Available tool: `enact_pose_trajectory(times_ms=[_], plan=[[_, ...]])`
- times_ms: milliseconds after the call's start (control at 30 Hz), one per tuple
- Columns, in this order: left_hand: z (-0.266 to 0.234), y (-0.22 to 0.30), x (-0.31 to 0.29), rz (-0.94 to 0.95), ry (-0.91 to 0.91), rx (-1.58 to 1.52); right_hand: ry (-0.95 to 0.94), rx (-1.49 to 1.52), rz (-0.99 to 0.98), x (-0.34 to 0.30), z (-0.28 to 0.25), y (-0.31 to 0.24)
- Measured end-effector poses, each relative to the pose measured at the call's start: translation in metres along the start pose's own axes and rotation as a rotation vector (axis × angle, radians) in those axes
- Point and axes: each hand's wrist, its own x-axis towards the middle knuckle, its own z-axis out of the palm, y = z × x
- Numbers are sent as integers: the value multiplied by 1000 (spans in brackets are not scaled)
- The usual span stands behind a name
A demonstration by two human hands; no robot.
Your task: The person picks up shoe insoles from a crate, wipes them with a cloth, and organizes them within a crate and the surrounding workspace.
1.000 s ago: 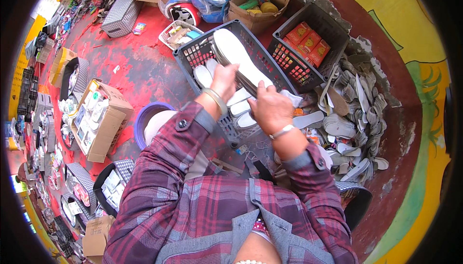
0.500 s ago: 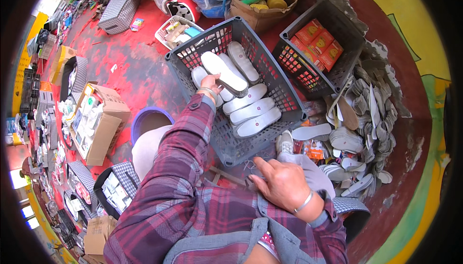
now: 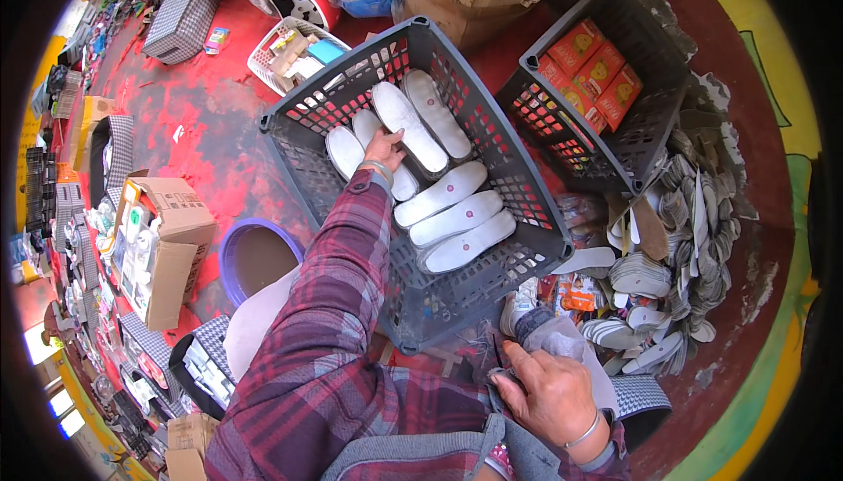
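Observation:
White shoe insoles with small red round marks lie in a dark grey plastic crate (image 3: 413, 310). Along its far side, my left hand (image 3: 384, 149) has its fingers curled at the near left edge of a white insole (image 3: 409, 126). That insole lies beside another insole (image 3: 436, 114) with a similar slant. Two more at the left are partly covered by my hand. Nearer to me, several insoles (image 3: 457, 218) lie side by side. My right hand (image 3: 553, 390) hovers over my lap, thumb and forefinger apart, other fingers curled, nothing visible between them.
A second dark crate (image 3: 650, 121) holds orange boxes (image 3: 595, 68). Right of it is a heap of loose insoles (image 3: 676, 244). A purple basin (image 3: 230, 257) and an open cardboard box (image 3: 191, 217) stand at the left. Behind are a white basket (image 3: 263, 64) and a carton (image 3: 457, 20).
The insole in my left hand has gone from raised and tilted to lying in the crate beside another. My right hand has shifted slightly toward me and right.

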Motion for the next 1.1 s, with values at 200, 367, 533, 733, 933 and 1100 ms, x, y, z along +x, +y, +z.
enact_pose_trajectory(times_ms=[200, 367, 533, 733, 933, 1100], plan=[[-2, -15, 14, 79, 73, 104, -20, 20, 8, 4, 1, 3], [-12, -19, 33, 383, 324, 884, -17, 16, -6, 3, 0, 1], [27, -12, 4, 443, 531, 1220, -25, 26, -6, 3, 2, 2], [27, 1, 9, 322, 432, 1410, -32, 48, -27, 7, 4, 0], [49, 11, 3, 158, 487, 1537, -21, 36, -37, 6, 5, -13], [67, 26, -41, 196, 527, 1553, 125, 243, -2, -7, 8, -5]])
